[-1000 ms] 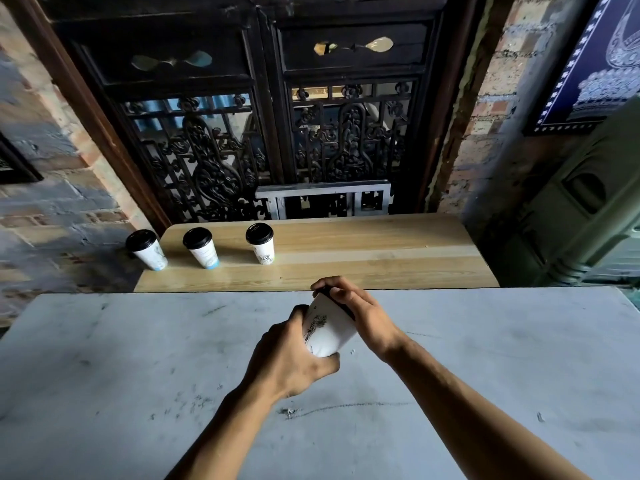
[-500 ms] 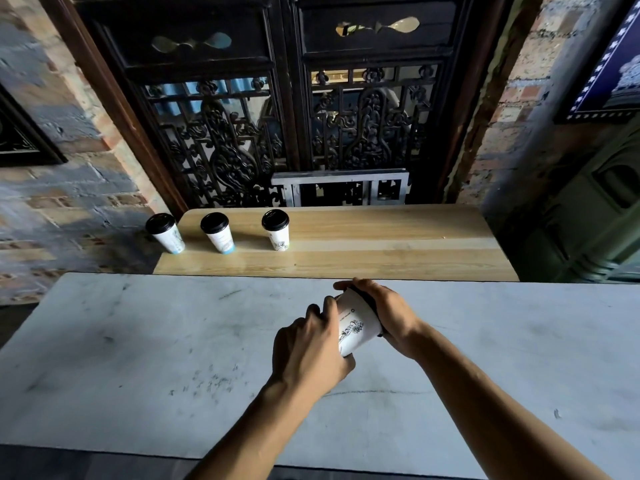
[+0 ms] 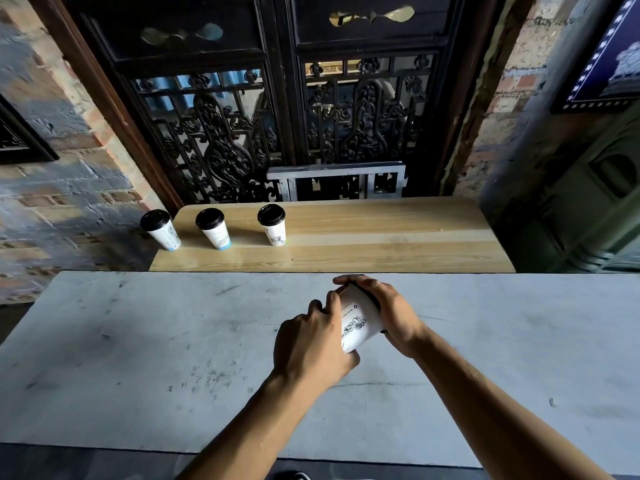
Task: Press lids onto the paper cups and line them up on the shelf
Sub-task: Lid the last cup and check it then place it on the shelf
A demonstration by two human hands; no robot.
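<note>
Gripping a white paper cup with a black line drawing on its side (image 3: 358, 323), both hands work above the pale grey, scuffed stone table (image 3: 138, 341). The cup is tilted, its mouth toward the far right and its base toward the near left. The left hand (image 3: 311, 344) wraps around the lower body of the cup, fingers curled over its left side and thumb under its near edge. The right hand (image 3: 388, 311) is cupped over the top end, fingers curled round the black plastic lid (image 3: 369, 296), of which only a dark sliver shows between the fingers and the cup wall. Whether the lid is fully seated, I cannot tell from here.

Beyond the table, on the light wooden shelf (image 3: 381, 237), three more white paper cups with black lids stand upright in a row toward the left end: the leftmost lidded cup (image 3: 160, 229) at the very corner, the middle lidded cup with a blue band at its base (image 3: 213, 228) just right of it, and the third lidded cup with a drawing (image 3: 273, 224) a little farther right. They stand apart from one another, not touching. Behind the shelf rises a dark carved wooden screen (image 3: 277, 116), with brick wall (image 3: 52, 202) on either side.
</note>
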